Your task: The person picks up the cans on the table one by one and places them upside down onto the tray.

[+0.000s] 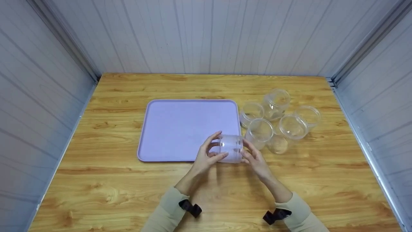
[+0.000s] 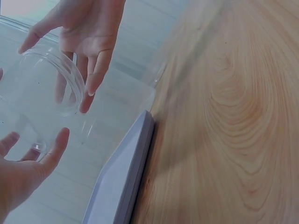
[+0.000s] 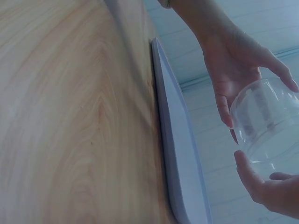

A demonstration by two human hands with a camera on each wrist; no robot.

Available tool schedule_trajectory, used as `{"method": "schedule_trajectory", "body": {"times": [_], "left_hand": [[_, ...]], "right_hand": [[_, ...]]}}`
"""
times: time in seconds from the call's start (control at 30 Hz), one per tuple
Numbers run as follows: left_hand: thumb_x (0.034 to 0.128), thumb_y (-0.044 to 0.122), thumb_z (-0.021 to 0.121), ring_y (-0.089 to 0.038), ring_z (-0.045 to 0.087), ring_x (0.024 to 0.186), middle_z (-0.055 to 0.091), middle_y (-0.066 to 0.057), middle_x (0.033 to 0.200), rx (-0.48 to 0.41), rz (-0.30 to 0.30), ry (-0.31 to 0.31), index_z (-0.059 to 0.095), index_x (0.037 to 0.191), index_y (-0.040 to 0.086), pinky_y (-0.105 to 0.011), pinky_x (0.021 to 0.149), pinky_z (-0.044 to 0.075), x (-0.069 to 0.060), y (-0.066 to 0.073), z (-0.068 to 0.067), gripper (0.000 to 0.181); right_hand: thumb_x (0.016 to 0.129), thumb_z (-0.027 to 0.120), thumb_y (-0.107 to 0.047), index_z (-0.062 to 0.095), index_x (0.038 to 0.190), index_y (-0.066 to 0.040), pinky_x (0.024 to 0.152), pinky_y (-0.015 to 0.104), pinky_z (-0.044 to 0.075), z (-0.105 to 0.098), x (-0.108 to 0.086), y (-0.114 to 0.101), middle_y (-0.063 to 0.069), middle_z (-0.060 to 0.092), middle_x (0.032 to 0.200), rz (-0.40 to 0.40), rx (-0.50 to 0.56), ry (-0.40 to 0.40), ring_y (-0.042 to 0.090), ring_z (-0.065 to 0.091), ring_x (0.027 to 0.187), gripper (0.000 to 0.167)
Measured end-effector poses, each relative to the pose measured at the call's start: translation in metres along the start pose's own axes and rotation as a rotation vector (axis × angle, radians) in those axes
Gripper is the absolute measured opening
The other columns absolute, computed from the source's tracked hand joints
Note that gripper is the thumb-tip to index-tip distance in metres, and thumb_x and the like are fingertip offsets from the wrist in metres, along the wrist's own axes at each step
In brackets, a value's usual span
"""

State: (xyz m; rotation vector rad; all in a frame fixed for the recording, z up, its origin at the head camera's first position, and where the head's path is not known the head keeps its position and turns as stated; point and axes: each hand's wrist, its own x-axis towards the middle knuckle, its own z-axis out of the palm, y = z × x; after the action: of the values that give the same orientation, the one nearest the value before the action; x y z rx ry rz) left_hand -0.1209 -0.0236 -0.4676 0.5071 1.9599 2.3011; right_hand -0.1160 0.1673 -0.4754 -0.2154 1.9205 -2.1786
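Both hands hold one clear plastic jar [image 1: 231, 149], turned on its side above the lower right corner of the lilac tray [image 1: 180, 129]. My left hand [image 1: 206, 154] grips the closed end, its thumb on the near side. At the other end, my right hand [image 1: 256, 158] pinches around the rim. In the left wrist view the jar's ringed mouth [image 2: 56, 70] faces the right hand [image 2: 88, 32], and the left hand [image 2: 21, 179] supports it from below. From the right wrist, the rounded end [image 3: 257, 112] shows beside the left hand [image 3: 233, 60].
Several clear jars stand grouped right of the tray, among them a front jar [image 1: 260, 130], a tall back jar [image 1: 276, 103] and one farther right [image 1: 308, 112]. All sit on a wood-grain table [image 1: 106, 193]. Pale panel walls [image 1: 209, 38] enclose the back and sides.
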Motion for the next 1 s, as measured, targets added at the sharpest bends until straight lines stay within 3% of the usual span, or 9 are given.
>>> {"method": "schedule_trajectory", "body": {"times": [0.17, 0.3, 0.43, 0.6, 0.7, 0.87, 1.0], "left_hand": [[0.0755, -0.001, 0.065, -0.035, 0.044, 0.102, 0.039, -0.020, 0.121, 0.044, -0.010, 0.039, 0.034, 0.131, -0.005, -0.035, 0.071, 0.047, 0.000, 0.002, -0.003, 0.064], [0.0747, 0.001, 0.066, -0.034, 0.044, 0.101, 0.040, -0.022, 0.120, 0.089, -0.025, 0.074, 0.037, 0.131, -0.003, -0.037, 0.070, 0.046, 0.000, 0.005, -0.006, 0.063], [0.0745, 0.005, 0.068, -0.040, 0.043, 0.102, 0.040, -0.023, 0.120, 0.143, -0.045, 0.101, 0.039, 0.130, -0.002, -0.039, 0.070, 0.045, 0.000, 0.008, -0.012, 0.063], [0.0738, 0.008, 0.069, -0.043, 0.041, 0.102, 0.040, -0.023, 0.120, 0.228, -0.082, 0.125, 0.039, 0.129, -0.002, -0.041, 0.072, 0.043, 0.002, 0.012, -0.020, 0.064], [0.0733, 0.010, 0.070, -0.041, 0.042, 0.101, 0.040, -0.021, 0.120, 0.272, -0.103, 0.141, 0.039, 0.130, -0.001, -0.040, 0.073, 0.043, 0.007, 0.007, -0.029, 0.065], [0.0718, 0.018, 0.073, -0.034, 0.043, 0.101, 0.042, -0.017, 0.119, 0.347, -0.123, 0.182, 0.042, 0.130, 0.006, -0.039, 0.074, 0.043, 0.016, -0.010, -0.048, 0.068], [0.0697, 0.027, 0.075, -0.029, 0.043, 0.101, 0.043, -0.013, 0.118, 0.430, -0.135, 0.208, 0.043, 0.130, 0.010, -0.040, 0.075, 0.044, 0.022, -0.010, -0.061, 0.070]], "right_hand": [[0.090, 0.045, -0.002, 0.035, 0.130, 0.007, 0.081, 0.034, 0.046, -0.005, 0.003, -0.005, 0.023, 0.039, 0.128, -0.064, -0.119, 0.001, 0.031, 0.045, 0.109, 0.042], [0.084, 0.056, 0.001, 0.048, 0.118, 0.008, 0.084, 0.040, 0.044, -0.010, 0.007, -0.008, 0.021, 0.049, 0.119, -0.147, -0.261, 0.024, 0.036, 0.046, 0.106, 0.035], [0.079, 0.065, -0.004, 0.055, 0.111, 0.006, 0.084, 0.048, 0.042, -0.014, 0.011, -0.012, 0.018, 0.054, 0.113, -0.278, -0.489, 0.033, 0.036, 0.049, 0.101, 0.035], [0.075, 0.071, -0.013, 0.056, 0.111, 0.002, 0.086, 0.042, 0.041, -0.019, 0.021, -0.022, 0.013, 0.055, 0.109, -0.411, -0.865, 0.070, 0.030, 0.050, 0.101, 0.042], [0.073, 0.073, -0.015, 0.054, 0.112, 0.004, 0.088, 0.042, 0.038, -0.023, 0.027, -0.027, 0.015, 0.053, 0.108, -0.441, -1.001, 0.084, 0.031, 0.048, 0.103, 0.048], [0.071, 0.074, -0.015, 0.049, 0.115, 0.007, 0.090, 0.044, 0.037, -0.029, 0.036, -0.031, 0.022, 0.048, 0.110, -0.453, -1.117, 0.080, 0.036, 0.044, 0.105, 0.055], [0.070, 0.075, -0.017, 0.045, 0.118, 0.008, 0.094, 0.048, 0.031, -0.034, 0.041, -0.035, 0.028, 0.043, 0.114, -0.411, -1.212, 0.066, 0.040, 0.038, 0.109, 0.062]]}}
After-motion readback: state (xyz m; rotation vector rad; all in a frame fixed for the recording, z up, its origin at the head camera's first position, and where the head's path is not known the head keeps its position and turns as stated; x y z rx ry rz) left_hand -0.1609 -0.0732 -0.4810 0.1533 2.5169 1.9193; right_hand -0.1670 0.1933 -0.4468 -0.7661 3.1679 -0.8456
